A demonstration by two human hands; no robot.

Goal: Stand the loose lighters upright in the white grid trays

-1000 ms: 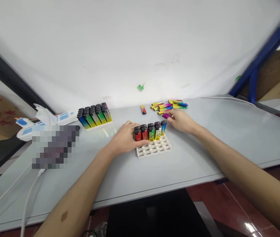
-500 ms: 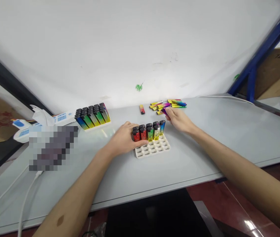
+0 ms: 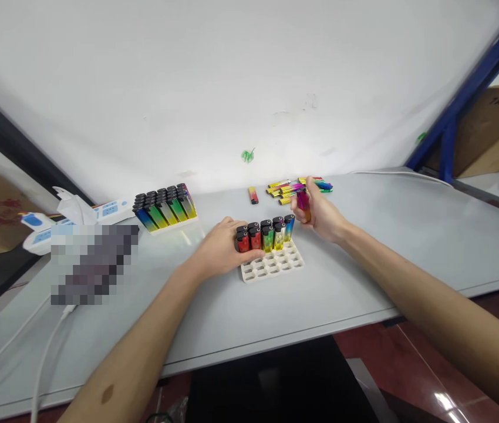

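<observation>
A white tray with rows of slots lies on the grey table; several lighters stand upright in its back rows. My left hand is wrapped round the tray's left side, its thumb along the front of the red lighters. To the right of the tray, my right hand holds a purple lighter upright between thumb and fingers. Behind it lies a pile of shiny multicoloured lighters. A single yellow and red lighter lies apart, left of the pile.
A full tray of lighters stands at the back left. Beside it are a white power strip, a pixelated dark object and white cables. A white wall rises behind the table.
My right hand has drawn slightly away from the pile and turned, tipping the purple lighter from lying flat to upright. My left hand and the tray have stayed put.
</observation>
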